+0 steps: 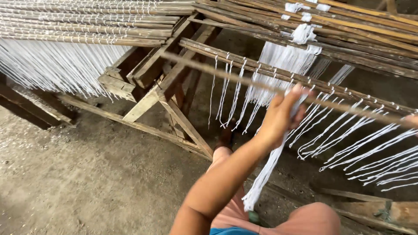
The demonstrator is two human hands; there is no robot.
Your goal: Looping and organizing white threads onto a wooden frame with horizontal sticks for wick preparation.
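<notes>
Clearly the left hand [283, 115] is closed around a bundle of white cotton strings [265, 169] and pressed up against a thin bamboo stick [244, 79]; the bundle hangs straight down from the fist toward the person's knee. That stick's long axis runs from upper left to lower right, parallel to the wooden rack's front rail [244, 61], with looped strings [348, 130] dangling along it. Only a sliver of the right hand [412, 119] shows at the frame's right edge, on the stick's far end; its grip cannot be told.

A bundle of bamboo sticks [87, 24] strung with white cords is seen piled at upper left on a wooden frame [161, 93]. A dusty concrete floor [74, 174] is seen beneath.
</notes>
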